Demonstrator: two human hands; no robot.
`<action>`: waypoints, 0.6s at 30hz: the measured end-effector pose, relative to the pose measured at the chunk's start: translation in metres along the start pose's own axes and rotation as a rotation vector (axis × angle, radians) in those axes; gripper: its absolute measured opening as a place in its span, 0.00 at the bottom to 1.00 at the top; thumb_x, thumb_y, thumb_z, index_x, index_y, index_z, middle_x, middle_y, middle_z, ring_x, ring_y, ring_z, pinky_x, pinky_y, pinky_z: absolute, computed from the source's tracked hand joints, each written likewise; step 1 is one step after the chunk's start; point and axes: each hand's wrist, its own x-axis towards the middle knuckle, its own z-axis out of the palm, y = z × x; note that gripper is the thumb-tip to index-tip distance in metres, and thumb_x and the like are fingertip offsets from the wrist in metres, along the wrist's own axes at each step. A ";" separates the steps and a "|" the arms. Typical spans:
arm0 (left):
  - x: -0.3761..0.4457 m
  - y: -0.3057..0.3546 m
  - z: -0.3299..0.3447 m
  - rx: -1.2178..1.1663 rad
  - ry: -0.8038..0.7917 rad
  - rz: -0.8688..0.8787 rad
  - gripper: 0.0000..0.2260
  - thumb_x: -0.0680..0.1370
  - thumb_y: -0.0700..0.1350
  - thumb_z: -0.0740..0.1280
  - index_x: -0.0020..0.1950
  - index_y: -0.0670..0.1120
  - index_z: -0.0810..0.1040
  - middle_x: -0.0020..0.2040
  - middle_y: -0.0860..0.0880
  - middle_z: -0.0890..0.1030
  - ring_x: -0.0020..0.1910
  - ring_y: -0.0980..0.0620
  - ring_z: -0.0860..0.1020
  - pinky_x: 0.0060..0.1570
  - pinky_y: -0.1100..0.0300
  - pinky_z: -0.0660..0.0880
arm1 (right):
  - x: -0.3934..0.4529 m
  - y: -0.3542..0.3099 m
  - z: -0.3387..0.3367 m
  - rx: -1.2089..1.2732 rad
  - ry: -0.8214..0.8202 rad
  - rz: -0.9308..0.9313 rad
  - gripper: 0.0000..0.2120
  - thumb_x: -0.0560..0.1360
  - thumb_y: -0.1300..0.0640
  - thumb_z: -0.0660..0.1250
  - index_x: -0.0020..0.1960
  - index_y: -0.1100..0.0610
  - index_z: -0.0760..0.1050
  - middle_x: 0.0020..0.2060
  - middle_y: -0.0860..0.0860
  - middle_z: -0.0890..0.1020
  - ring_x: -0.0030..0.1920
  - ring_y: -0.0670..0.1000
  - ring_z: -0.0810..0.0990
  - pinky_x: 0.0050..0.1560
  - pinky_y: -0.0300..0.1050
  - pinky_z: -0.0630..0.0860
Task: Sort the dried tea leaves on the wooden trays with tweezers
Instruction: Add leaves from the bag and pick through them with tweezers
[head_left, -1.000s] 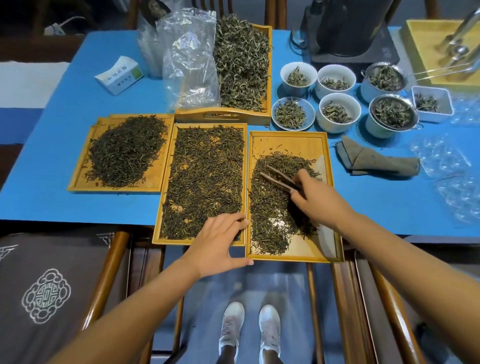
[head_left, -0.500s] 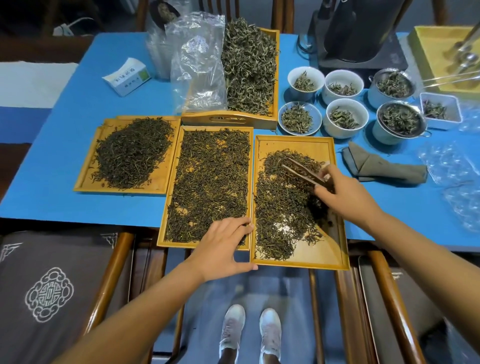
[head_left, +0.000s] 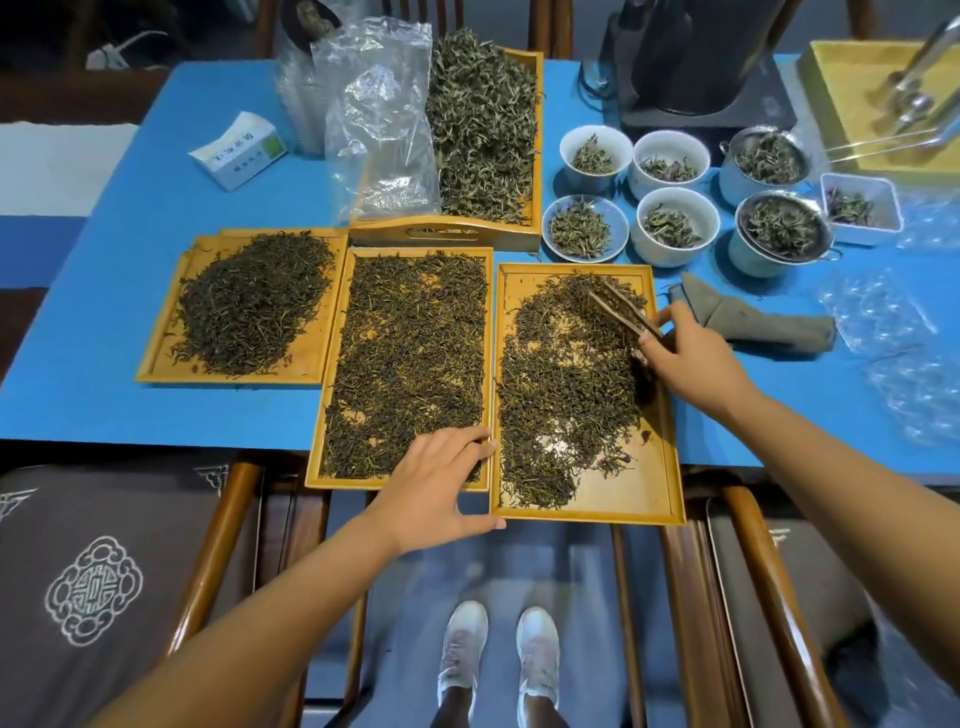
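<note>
Right hand (head_left: 691, 358) gripping tweezers (head_left: 621, 309) over tea leaves (head_left: 566, 384), left hand (head_left: 441, 483) flat, box (head_left: 238, 150) label unreadable

hidden: tweezers (head_left: 621, 310) rear under right hand (head_left: 688, 358) | cut off: yellow tray (head_left: 852, 73), possibly tongs

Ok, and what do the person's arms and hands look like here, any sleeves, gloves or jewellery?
Both forearms are bare up to the frame edge: no sleeves in view. The left hand and right hand have no gloves, and no rings, watch or wristbands show on fingers or wrists.
</note>
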 end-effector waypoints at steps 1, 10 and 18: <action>0.000 0.000 0.000 0.001 0.002 -0.001 0.37 0.68 0.68 0.65 0.70 0.47 0.67 0.71 0.51 0.66 0.68 0.50 0.64 0.66 0.55 0.57 | -0.002 0.002 0.000 0.001 -0.008 0.012 0.09 0.78 0.51 0.60 0.53 0.56 0.66 0.33 0.57 0.79 0.34 0.56 0.76 0.33 0.48 0.68; 0.000 0.001 -0.001 -0.003 0.011 0.002 0.37 0.68 0.68 0.65 0.71 0.48 0.66 0.71 0.51 0.65 0.69 0.50 0.63 0.65 0.58 0.55 | -0.001 0.004 0.004 0.022 -0.016 0.081 0.08 0.78 0.52 0.59 0.52 0.56 0.65 0.32 0.53 0.75 0.32 0.52 0.72 0.29 0.43 0.63; 0.000 0.000 0.001 0.005 0.001 -0.002 0.37 0.69 0.69 0.63 0.71 0.49 0.64 0.72 0.52 0.64 0.69 0.52 0.61 0.66 0.59 0.54 | 0.003 -0.011 0.015 -0.050 -0.018 0.062 0.10 0.79 0.54 0.58 0.54 0.60 0.63 0.33 0.52 0.71 0.34 0.55 0.71 0.30 0.45 0.61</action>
